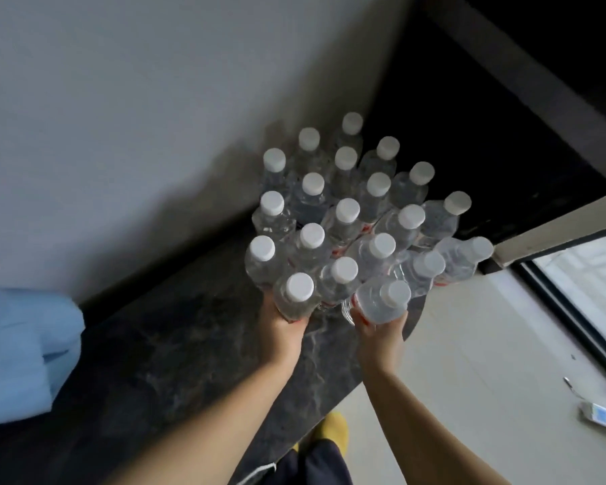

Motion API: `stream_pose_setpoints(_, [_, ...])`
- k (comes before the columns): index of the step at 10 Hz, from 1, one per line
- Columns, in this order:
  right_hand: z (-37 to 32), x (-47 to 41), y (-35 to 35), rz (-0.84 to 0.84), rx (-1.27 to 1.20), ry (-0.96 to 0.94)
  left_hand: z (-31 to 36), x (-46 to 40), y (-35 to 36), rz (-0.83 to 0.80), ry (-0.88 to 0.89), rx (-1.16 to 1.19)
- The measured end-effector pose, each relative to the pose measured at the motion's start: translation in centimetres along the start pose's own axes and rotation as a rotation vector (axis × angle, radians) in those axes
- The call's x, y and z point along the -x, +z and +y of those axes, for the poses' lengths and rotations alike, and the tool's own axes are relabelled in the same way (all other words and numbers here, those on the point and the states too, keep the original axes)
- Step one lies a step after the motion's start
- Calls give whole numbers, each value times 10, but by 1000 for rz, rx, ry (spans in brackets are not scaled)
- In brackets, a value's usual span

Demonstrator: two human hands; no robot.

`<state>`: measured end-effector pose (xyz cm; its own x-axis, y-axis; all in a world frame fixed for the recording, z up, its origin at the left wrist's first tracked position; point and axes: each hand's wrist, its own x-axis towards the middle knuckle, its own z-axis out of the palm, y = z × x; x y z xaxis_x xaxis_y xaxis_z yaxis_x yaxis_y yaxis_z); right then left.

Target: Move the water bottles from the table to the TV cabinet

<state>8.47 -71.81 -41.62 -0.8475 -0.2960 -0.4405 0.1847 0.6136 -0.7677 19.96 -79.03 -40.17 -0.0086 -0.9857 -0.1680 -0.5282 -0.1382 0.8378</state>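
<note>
We count about twenty bottles [347, 218], white caps, red labels too blurred to read, mid-frame on the dark top [189, 351]. Left hand [282, 330] and right hand [382, 336] each wrap one.

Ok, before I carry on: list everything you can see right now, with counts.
water bottles: twenty by their caps, clear with white caps, clustered on the marbled top by the wall; includes the two held
marbled top: one, dark grey, centre
floor: pale, right
cloth: one, light blue, far left
slipper: one, yellow, bottom, on the floor
small flat item: one, white and blue, on the floor, right; unidentifiable
left hand: grip closed on near-left bottle
right hand: grip closed on near-right bottle
</note>
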Motion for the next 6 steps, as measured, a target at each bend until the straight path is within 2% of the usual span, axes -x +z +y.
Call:
stream_pose_setpoints(2, [9,-8,2,-44,52,17,-16,-3,11,-17,-22,79])
stream_pose_setpoints(4, [5,-8,-4,-163,81,-17,-18,-9,5,-145,-13,5])
stream_pose_setpoints(5, [-1,-9,-9,-219,71,-94,-12,-14,1,-281,-175,-20])
stream_pose_setpoints(6, [10,10,-28,-237,72,-32,-15,1,-20,-404,-369,10])
